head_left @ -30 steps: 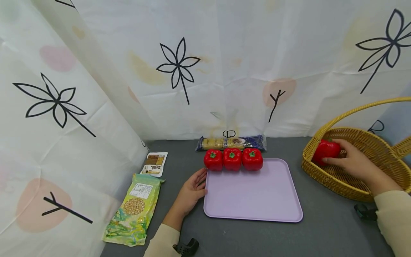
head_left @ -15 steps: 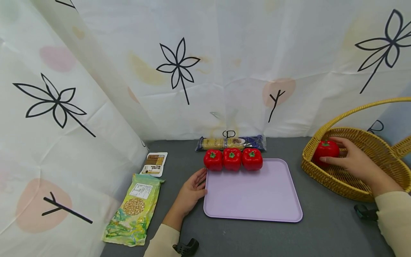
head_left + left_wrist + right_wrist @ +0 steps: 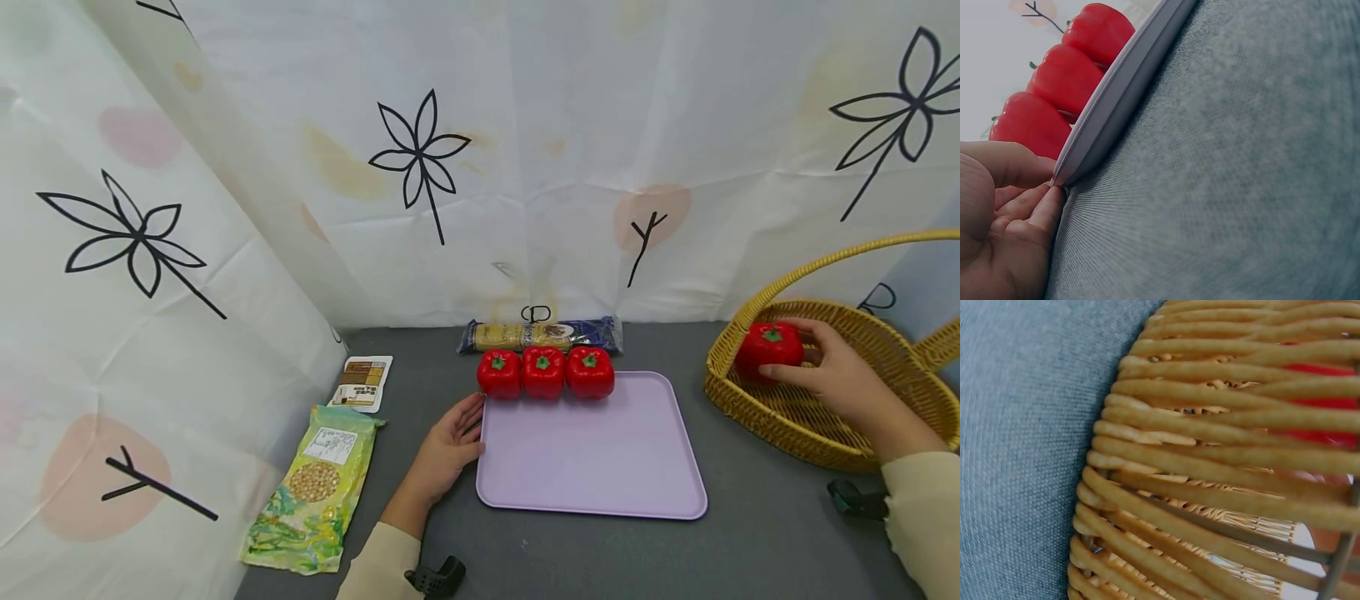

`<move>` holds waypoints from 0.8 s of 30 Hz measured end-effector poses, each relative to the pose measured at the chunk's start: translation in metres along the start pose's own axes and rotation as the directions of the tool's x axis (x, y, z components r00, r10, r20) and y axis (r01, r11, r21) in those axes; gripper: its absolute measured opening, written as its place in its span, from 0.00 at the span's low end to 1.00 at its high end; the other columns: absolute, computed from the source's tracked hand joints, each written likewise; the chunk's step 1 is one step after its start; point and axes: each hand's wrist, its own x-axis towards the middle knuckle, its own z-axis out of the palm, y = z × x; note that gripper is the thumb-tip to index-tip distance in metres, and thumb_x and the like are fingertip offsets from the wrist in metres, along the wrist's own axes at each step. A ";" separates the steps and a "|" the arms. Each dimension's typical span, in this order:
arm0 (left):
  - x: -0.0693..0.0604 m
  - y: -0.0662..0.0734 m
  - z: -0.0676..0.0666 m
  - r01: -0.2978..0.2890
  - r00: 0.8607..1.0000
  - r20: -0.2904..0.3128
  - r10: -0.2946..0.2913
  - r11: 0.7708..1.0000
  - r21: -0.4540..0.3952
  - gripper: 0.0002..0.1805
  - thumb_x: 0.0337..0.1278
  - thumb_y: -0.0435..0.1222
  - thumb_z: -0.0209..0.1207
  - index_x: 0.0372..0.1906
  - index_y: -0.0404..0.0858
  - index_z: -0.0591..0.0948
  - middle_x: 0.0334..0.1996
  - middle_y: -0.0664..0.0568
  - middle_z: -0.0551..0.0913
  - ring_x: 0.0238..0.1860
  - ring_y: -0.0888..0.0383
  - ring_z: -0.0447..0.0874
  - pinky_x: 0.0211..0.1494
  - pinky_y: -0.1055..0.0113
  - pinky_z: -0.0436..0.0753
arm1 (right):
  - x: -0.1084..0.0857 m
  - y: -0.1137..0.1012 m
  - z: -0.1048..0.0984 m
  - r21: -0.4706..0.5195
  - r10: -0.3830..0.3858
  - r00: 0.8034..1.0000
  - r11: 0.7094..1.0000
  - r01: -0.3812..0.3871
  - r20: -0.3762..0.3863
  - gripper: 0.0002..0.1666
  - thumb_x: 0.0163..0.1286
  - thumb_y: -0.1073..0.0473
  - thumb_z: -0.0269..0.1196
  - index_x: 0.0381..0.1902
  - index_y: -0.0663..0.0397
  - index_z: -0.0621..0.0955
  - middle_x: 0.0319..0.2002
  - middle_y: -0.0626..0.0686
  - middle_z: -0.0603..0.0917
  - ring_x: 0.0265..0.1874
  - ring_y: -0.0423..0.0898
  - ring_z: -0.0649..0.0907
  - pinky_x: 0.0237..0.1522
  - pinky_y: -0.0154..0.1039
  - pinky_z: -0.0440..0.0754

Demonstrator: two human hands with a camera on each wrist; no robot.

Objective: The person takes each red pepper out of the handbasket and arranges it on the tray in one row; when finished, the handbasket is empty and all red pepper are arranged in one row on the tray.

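Note:
In the head view, three red bell peppers (image 3: 543, 372) stand side by side along the far edge of a lilac tray (image 3: 592, 458). My left hand (image 3: 444, 446) is at the tray's left edge; up close in the left wrist view, thumb and fingers pinch the tray's rim (image 3: 1094, 122). Inside the wicker basket (image 3: 810, 437) at the right, my right hand (image 3: 840, 375) grips another red bell pepper (image 3: 768, 350), thumb in front and fingers behind. From the right wrist, the basket's woven wall covers most of that pepper and hand.
A pack of noodles (image 3: 540, 334) lies behind the tray, against the patterned cloth (image 3: 562, 208). To the left are a green-yellow bag of grain (image 3: 315, 492) and a small brown-and-white packet (image 3: 362, 383). The basket's tall handle (image 3: 847, 254) arches over its opening.
Inside the basket, the pepper in my right hand has shifted slightly up and to the right. My left hand and the tray have stayed put.

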 end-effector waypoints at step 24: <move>-0.001 0.002 0.001 -0.004 1.000 0.003 0.004 1.000 0.006 0.45 0.63 0.12 0.56 0.84 0.26 0.58 0.83 0.34 0.60 0.83 0.40 0.59 0.78 0.56 0.68 | -0.020 -0.025 0.001 -0.026 -0.021 0.984 1.000 0.017 -0.178 0.52 0.80 0.52 0.69 0.87 0.61 0.54 0.73 0.74 0.64 0.53 0.34 0.71 0.39 0.14 0.75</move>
